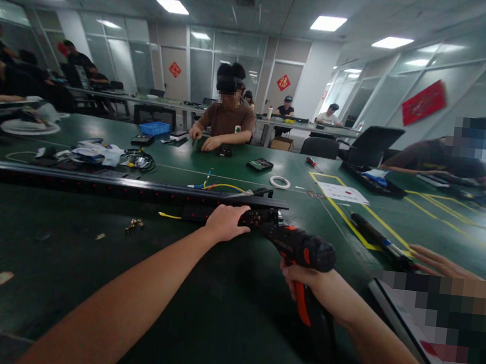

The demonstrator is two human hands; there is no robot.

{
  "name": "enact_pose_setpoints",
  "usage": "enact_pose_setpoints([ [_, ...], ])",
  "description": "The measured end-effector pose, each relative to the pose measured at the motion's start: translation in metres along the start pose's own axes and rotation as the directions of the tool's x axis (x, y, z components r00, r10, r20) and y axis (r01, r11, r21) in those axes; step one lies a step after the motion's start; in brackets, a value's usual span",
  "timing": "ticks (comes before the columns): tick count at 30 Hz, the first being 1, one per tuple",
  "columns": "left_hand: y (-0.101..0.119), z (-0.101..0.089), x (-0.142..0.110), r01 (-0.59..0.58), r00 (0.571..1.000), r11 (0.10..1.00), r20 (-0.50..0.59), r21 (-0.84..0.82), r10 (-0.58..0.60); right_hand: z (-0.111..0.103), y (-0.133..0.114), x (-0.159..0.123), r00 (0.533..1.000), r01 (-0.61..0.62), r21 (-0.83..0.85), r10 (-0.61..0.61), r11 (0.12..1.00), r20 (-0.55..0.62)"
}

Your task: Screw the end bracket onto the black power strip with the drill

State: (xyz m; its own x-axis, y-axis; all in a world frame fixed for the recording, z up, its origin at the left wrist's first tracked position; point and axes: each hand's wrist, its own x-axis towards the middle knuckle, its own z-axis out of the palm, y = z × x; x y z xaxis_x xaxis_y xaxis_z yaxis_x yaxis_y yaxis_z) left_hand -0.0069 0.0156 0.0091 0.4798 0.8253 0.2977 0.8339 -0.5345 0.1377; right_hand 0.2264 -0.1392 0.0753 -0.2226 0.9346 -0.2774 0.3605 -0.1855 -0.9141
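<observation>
My right hand (pixel 308 281) is wrapped around the grip of a black and orange cordless drill (pixel 301 246), whose nose points left. The drill's tip meets or nearly meets the end of a black module (pixel 196 214); the exact contact is too dark to tell. My left hand (pixel 226 224) is closed over this module, thumb toward the drill. From the module's left end sticks a yellow wire (pixel 170 215) with a metal lug. Just behind lies a long black rail (pixel 95 184) marked with small red dots. Several brass-coloured screws (pixel 135 224) are heaped left of my left forearm.
Behind the rail are bundled cables (pixel 139 159), a white tape roll (pixel 279 182) and a red-handled screwdriver (pixel 313 163). A co-worker's hand (pixel 443 261) reaches in at right beside a black tool (pixel 382 240). Another person (pixel 228 117) works across the green table (pixel 61 302).
</observation>
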Motion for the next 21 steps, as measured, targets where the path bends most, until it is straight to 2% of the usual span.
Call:
enact_pose_setpoints([
  [21,-0.0023,0.0039,0.0002,-0.012,1.000,1.000,-0.011,-0.007,0.012,-0.0010,0.0022,0.0026,1.000,0.021,0.031,-0.022,0.999,0.015],
])
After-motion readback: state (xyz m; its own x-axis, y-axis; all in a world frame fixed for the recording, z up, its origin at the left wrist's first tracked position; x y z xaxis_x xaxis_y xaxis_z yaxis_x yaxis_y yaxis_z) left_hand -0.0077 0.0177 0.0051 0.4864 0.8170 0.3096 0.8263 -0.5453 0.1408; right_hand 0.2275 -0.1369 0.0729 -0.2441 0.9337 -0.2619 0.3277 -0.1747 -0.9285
